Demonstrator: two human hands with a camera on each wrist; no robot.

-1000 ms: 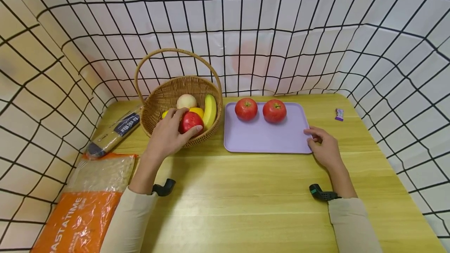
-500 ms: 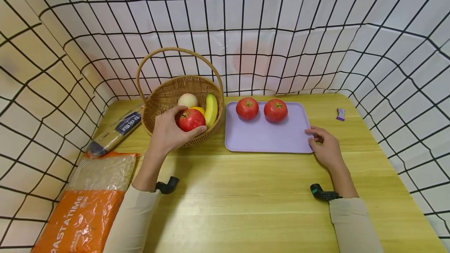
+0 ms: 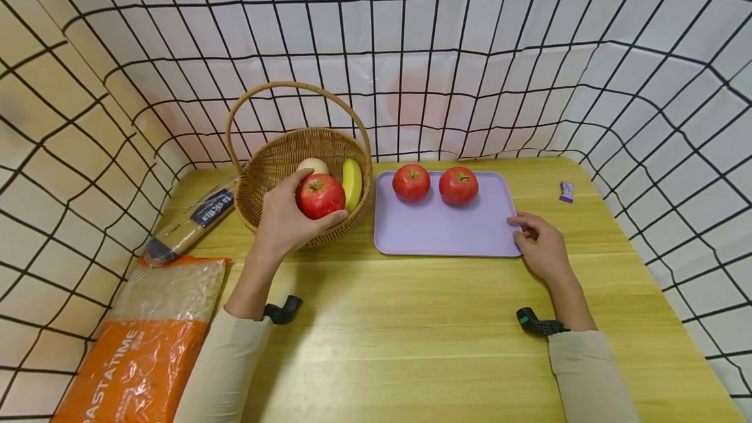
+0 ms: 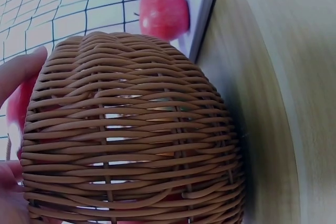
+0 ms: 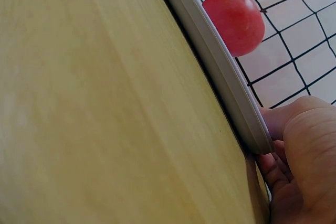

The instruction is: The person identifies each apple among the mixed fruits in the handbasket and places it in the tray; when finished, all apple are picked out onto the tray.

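My left hand [image 3: 284, 216] grips a red apple [image 3: 320, 196] between thumb and fingers, over the front of the wicker basket [image 3: 256, 173]. Inside the basket lie a banana [image 3: 352, 184] and a pale round fruit [image 3: 313, 165], partly covered by the apple and hand. The basket's woven side [image 4: 134, 129] fills much of the left wrist view, hiding most of the held apple. My right hand [image 3: 542, 244] pinches the right edge of a lilac tray [image 3: 446, 230]; the right wrist view shows its thumb at the rim [image 5: 231, 98]. Two red apples [image 3: 411, 183] [image 3: 459, 186] sit on the tray.
A small purple-wrapped candy [image 3: 566, 192] lies right of the tray. Left of the basket are a packet of pasta [image 3: 190, 224] and an orange PASTATIME bag [image 3: 138, 351]. A white sheet with a black grid [image 3: 435, 70] encloses the table's back and sides.
My left hand has lifted the apple slightly up and to the right, turning its stem end into view; it now hides the yellow fruit behind it. My right hand stays at the tray edge.
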